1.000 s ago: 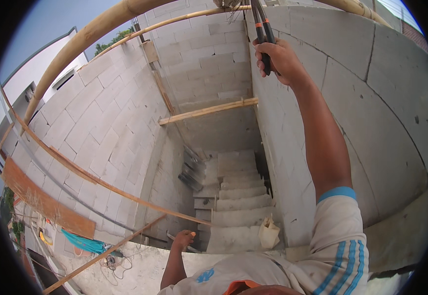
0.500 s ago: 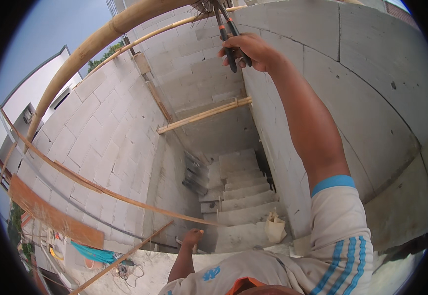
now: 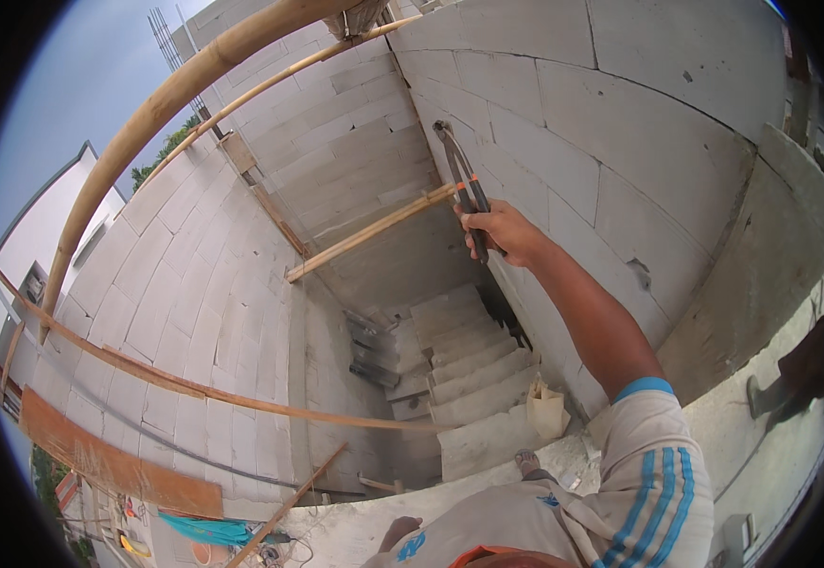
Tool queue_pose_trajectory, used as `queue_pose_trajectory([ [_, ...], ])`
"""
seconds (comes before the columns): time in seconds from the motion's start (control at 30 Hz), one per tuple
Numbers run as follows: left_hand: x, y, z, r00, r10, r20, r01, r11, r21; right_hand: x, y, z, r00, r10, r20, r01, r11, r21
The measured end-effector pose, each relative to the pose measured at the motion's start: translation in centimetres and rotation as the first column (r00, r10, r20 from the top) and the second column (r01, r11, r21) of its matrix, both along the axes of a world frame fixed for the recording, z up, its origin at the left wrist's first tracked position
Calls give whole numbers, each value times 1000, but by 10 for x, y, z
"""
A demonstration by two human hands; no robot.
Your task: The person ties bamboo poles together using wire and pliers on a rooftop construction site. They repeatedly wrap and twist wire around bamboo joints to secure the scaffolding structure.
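Note:
My right hand (image 3: 495, 232) is wrapped round the black-and-orange handles of a pair of long pincers (image 3: 455, 156). It is held out in front of me over the stairwell, the metal jaws pointing up and away, with the block wall to their right. Nothing shows between the jaws. My left hand (image 3: 404, 526) is low by my body at the bottom edge, partly cut off by my shirt, and its fingers cannot be made out. Above, a thick bamboo pole (image 3: 161, 99) crosses at the upper left, with a bundled wrapping (image 3: 355, 17) near its upper end.
Concrete stairs (image 3: 483, 388) drop away below, between pale block walls (image 3: 189, 293). A cream bag (image 3: 547, 409) stands on the steps by my foot (image 3: 528, 461). Bamboo crosspieces (image 3: 369, 234) span the shaft. A long wooden strip (image 3: 270, 405) runs across the left, above a brown board (image 3: 114, 454).
My right hand has brought the pincers down and away from the bundled wrapping on the bamboo. My left hand has drawn back toward my body. The view has shifted to the right.

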State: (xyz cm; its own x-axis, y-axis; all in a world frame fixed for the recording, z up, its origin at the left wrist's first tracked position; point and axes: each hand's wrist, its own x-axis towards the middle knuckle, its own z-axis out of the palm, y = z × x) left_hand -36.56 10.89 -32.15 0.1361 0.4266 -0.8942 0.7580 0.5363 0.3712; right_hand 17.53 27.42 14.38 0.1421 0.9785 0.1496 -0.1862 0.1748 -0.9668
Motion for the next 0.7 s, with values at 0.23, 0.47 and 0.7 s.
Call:
queue_pose_trajectory([
  [0.23, -81, -4, -23, 993, -119, -20, 118, 992, -38, -70, -257, -341, 910, 26, 413, 334, 545, -769],
  [0.47, -81, -4, -17, 970, -241, -22, 239, 970, -49, -207, -639, -487, 943, 244, 226, 278, -205, -939],
  [0.7, -4, 25, 2, 976, -205, -67, 210, 974, 82, -284, -838, -542, 977, -163, 136, 52, -435, -899],
])
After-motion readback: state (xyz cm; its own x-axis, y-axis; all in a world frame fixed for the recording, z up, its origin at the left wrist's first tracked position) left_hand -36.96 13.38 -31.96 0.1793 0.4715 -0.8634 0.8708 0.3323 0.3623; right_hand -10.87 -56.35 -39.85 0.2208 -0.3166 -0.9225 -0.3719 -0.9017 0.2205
